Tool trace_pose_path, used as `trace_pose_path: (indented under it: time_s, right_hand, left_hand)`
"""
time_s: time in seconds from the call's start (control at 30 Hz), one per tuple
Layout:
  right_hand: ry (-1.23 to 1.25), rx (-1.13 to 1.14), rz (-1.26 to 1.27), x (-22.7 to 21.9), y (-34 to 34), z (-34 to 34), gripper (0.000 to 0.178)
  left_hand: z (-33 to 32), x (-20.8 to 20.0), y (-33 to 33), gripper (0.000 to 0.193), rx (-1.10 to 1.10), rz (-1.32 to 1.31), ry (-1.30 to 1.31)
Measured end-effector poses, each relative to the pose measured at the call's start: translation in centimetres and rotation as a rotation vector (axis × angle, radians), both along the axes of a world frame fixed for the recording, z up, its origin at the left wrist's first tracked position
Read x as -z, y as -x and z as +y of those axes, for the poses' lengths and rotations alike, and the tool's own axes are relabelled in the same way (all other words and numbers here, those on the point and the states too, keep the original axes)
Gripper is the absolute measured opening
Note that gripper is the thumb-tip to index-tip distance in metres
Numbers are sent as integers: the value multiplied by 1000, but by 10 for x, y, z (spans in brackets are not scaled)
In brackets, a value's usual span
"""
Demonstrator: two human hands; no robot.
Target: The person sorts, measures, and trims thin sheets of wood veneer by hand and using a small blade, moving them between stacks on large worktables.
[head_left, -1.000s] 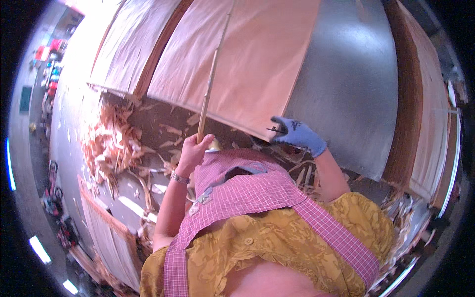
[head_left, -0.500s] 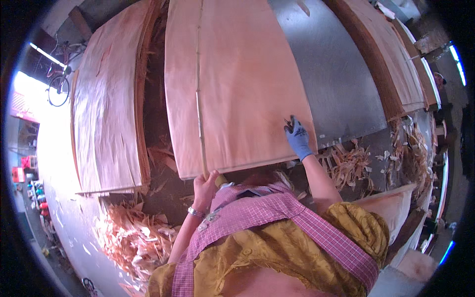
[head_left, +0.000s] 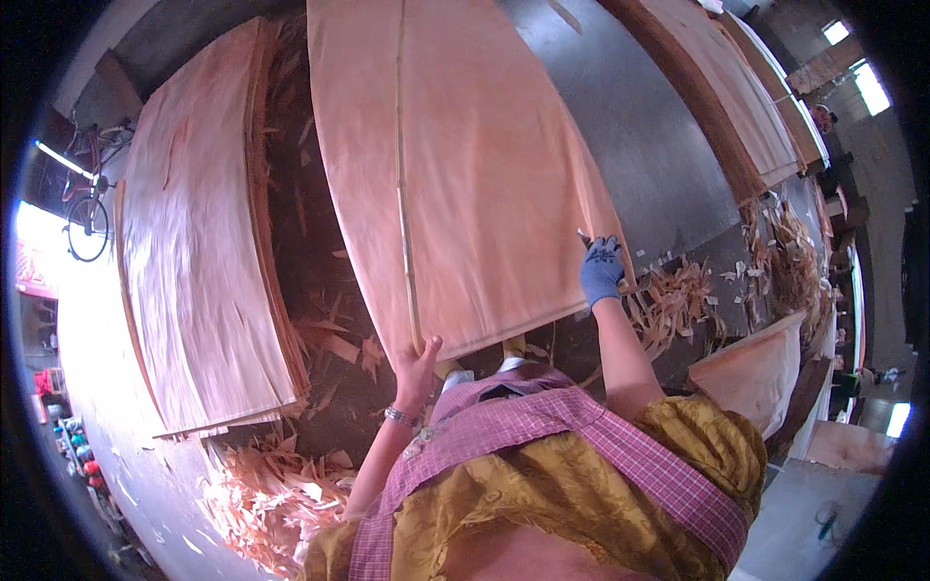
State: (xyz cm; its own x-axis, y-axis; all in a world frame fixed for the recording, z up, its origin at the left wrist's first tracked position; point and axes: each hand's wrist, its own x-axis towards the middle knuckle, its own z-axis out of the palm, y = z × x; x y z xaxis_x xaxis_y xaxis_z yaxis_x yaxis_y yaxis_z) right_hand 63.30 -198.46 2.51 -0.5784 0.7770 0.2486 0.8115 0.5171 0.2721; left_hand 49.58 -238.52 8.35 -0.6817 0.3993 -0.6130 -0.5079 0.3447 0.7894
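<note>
A large sheet of pinkish wood veneer [head_left: 475,184] stretches away in front of me, its near edge just ahead of my waist. A long thin bamboo stick [head_left: 401,174] lies lengthwise over its left part. My left hand [head_left: 415,376], bare with a bracelet at the wrist, closes round the stick's near end at the sheet's near left corner. At the near right corner is my right hand [head_left: 603,271] in a blue-grey glove. Its fingers are curled around a small dark tool [head_left: 584,236], whose kind I cannot make out; the palm side is hidden.
A veneer stack [head_left: 199,252] stands to the left, another stack [head_left: 693,87] at the far right. Between the sheet and the right stack lies a smooth grey board [head_left: 630,126]. Scrap veneer piles [head_left: 271,499] cover floor areas on both sides. A bicycle [head_left: 89,223] stands far left.
The sheet's near end has shifted slightly toward me and rightward with both hands. Its sides now bow more, and the view has turned a little.
</note>
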Motion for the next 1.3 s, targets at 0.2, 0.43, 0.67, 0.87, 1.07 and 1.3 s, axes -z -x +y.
trace_pose_path:
  time_s: [0.2,0.43,0.67,0.87,1.07,1.3]
  right_hand:
    - [308,-296,61,-74,46,-54,23]
    - [793,-918,258,-171,185,-178,33]
    - [1045,-1312,63,-205,284,-285,37]
    - [1095,-1446,298,-189,275,-319,34]
    - [817,-928,354,-108,173,-220,42]
    - [1322,-474,187,-27,84,-215,63]
  left_hand:
    - [-1,27,11,32,-63,-1,-85]
    - [-8,76,10,33,66,358,88]
    - [5,26,-29,30,106,100,-518]
    - [15,48,-52,22,-419,-360,-394]
    - [21,53,-58,17,-537,-451,-536]
    - [9,35,-45,19,-300,-526,-522]
